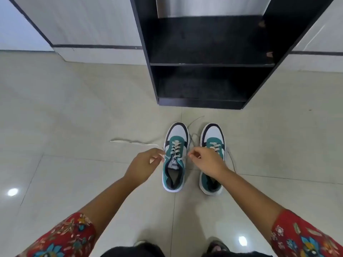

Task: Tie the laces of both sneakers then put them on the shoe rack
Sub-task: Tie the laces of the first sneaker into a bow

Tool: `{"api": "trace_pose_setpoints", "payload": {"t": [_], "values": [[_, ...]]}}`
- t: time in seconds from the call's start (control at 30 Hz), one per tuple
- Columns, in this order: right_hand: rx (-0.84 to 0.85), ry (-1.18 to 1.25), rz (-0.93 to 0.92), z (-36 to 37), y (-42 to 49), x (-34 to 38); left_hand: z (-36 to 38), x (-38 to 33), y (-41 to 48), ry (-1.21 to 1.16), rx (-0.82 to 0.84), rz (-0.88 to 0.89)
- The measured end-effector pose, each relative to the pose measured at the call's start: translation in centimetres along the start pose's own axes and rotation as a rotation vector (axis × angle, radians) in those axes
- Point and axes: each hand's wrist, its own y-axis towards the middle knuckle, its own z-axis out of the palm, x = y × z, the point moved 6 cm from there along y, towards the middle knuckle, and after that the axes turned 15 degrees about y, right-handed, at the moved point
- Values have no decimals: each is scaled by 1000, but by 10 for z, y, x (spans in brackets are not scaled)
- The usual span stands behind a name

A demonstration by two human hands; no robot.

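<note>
Two teal, white and dark sneakers stand side by side on the tiled floor, toes pointing away from me. My left hand (146, 164) pinches the left lace end (133, 142) of the left sneaker (175, 158); that lace trails out to the left over the floor. On the other side of the same shoe, my right hand (206, 160) pinches its right lace end (193, 138), which runs up between the shoes. This hand covers part of the right sneaker (212, 140), whose laces lie loose. The black shoe rack (209, 64) stands just beyond the shoes.
The rack has open shelves with nothing on them and stands against a white wall with a dark stripe. Pale glossy tiles (74, 108) stretch to the left and right. My feet (217, 245) show at the bottom edge.
</note>
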Motion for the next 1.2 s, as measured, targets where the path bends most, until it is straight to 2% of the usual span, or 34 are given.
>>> {"api": "trace_pose_setpoints", "payload": {"t": [0.1,0.27,0.37,0.47,0.57,0.63,0.73,0.93,1.0,1.1,1.2], "values": [[-18,-90,-80,12,13,-9,4,4,14,158,-118,126],[7,-221,-273,34,16,-12,24,11,26,399,-133,219],[-67,-263,-288,35,19,-14,33,10,31,472,-148,266],[-115,-297,-304,31,18,-15,34,9,32,502,-241,297],[-161,-326,-230,17,16,-24,21,25,31,486,-359,190],[-145,-304,-197,14,14,-27,23,28,29,492,-337,214],[-69,-405,-247,31,15,-20,39,16,29,533,-201,278],[-68,-637,-309,45,24,1,37,1,37,655,-242,252],[-36,-583,-279,42,25,0,34,2,38,671,-254,233],[14,-318,-69,31,24,-20,32,11,39,673,-247,156],[-19,-223,16,25,18,-36,33,23,39,633,-223,90]]}}
